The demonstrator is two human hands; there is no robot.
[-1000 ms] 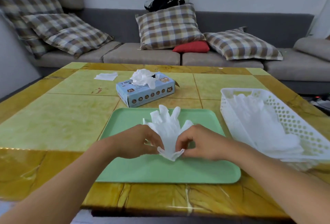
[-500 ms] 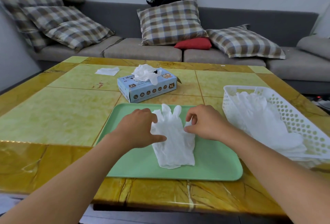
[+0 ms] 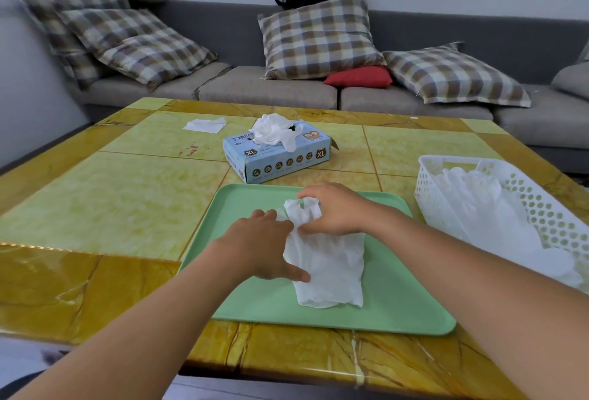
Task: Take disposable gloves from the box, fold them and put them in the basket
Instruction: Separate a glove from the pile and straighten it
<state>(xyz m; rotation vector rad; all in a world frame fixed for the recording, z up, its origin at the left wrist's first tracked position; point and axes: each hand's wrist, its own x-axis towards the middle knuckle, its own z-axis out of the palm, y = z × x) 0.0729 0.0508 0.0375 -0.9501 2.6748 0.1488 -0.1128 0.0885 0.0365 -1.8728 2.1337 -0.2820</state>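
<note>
Glove [image 3: 328, 259] at frame centre: thin, limp, slippery; best held at its finger end. Right hand [image 3: 334, 208] fingers pinch that end; left hand [image 3: 259, 248] presses flat, fingers straight.

Glove [image 3: 328, 269] looking thin, crinkly, matt, prob. plastic film; tray [image 3: 398, 304] at 6 o'clock showing smooth matt plastic; table [image 3: 95, 208] gleaming glossy, marble-like.

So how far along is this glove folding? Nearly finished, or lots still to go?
Partway. Done: a pile of white gloves already lies in the basket. In hand: one glove lies on the green tray; the left hand presses it flat while the right hand grips its finger end, mid-fold. Left: finishing this fold, moving it to the basket, and more gloves poke from the box.
</note>
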